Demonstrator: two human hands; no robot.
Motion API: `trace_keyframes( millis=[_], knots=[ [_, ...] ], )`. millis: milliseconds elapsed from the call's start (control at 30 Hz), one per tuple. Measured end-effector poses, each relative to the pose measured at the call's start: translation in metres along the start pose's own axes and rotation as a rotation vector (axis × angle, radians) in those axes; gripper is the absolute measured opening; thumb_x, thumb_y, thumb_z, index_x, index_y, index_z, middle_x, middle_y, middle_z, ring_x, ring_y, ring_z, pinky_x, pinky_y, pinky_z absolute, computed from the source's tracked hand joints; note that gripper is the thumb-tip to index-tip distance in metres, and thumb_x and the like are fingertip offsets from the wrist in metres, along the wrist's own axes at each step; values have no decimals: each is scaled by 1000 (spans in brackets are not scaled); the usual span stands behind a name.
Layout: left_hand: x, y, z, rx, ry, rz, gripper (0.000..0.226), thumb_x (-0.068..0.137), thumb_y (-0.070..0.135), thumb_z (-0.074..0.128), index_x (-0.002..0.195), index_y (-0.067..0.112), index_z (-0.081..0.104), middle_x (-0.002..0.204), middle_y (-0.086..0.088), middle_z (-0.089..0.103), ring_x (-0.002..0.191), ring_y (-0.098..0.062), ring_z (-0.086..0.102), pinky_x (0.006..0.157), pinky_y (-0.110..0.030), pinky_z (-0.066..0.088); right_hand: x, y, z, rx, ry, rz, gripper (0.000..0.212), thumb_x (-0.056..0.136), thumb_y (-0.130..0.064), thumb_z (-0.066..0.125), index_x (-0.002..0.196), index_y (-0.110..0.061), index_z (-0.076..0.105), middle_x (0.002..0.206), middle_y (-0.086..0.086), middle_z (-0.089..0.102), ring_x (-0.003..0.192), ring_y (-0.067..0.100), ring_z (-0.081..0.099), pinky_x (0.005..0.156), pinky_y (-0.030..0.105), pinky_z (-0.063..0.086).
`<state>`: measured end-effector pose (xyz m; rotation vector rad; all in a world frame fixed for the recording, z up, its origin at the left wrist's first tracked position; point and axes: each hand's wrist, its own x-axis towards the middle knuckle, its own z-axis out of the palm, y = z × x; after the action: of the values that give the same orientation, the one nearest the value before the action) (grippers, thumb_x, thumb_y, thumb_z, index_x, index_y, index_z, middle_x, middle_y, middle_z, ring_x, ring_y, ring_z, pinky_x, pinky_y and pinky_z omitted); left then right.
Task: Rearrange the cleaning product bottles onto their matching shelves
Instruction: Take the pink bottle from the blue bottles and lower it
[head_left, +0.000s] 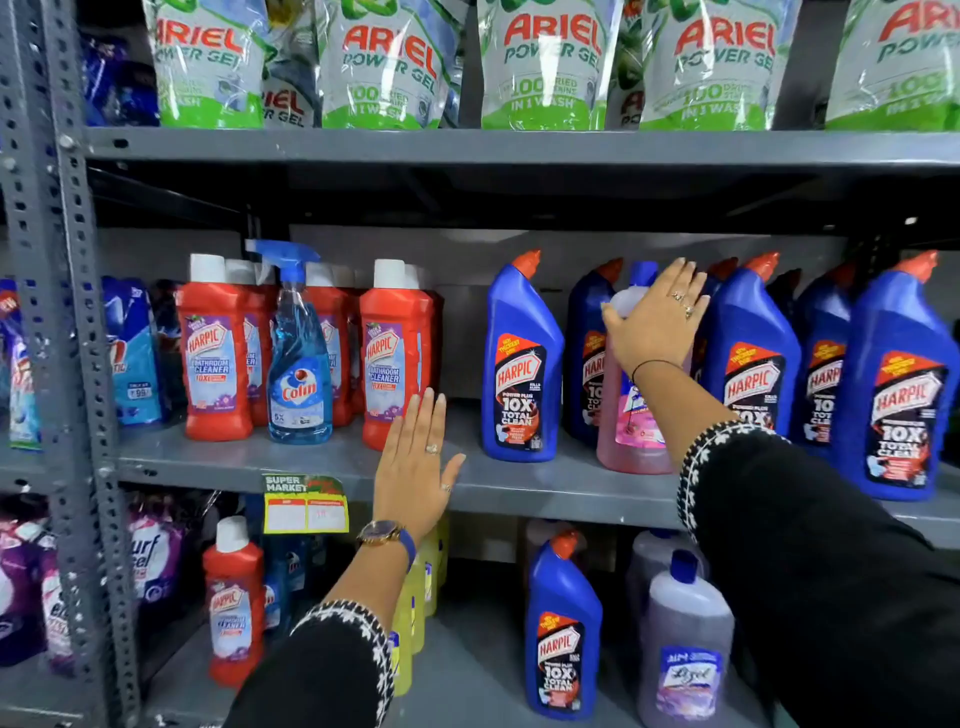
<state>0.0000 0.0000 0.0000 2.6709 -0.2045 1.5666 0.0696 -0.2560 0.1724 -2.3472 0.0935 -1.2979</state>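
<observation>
While the left hand (413, 467) hovers flat and empty at the middle shelf's (519, 493) front edge, the right hand (657, 319) grips the pink bottle (631, 415) standing among blue bottles (522, 364) near that edge.

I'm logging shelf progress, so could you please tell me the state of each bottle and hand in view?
Pink bottle: upright on the middle shelf among blue Harpic bottles, misplaced.
Right hand: laid over the pink bottle's top, grip not yet clearly closed.
Left hand: open, flat, holding nothing.
Colin spray bottle: upright among red Harpic bottles.
Blue Harpic bottle: upright, lower shelf.
</observation>
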Motion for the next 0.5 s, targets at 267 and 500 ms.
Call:
trace_keyframes(
  millis=[267,500],
  knots=[
    [-22,-2,14,-39,-21,-95,65,90,34,35,147,5,24,152,-12,24,140,-26,19,115,-35,6,14,-6,10,70,-10,126,81,66,-50,76,123,-3,43,129,17,51,125,37,42,105,66,26],
    [-24,-3,21,-56,-23,-88,61,89,29,35,145,5,31,150,-12,33,139,-28,22,115,-35,5,11,-3,2,134,4,121,75,64,-41,77,120,-5,43,127,14,49,123,36,40,91,58,36]
  ],
)
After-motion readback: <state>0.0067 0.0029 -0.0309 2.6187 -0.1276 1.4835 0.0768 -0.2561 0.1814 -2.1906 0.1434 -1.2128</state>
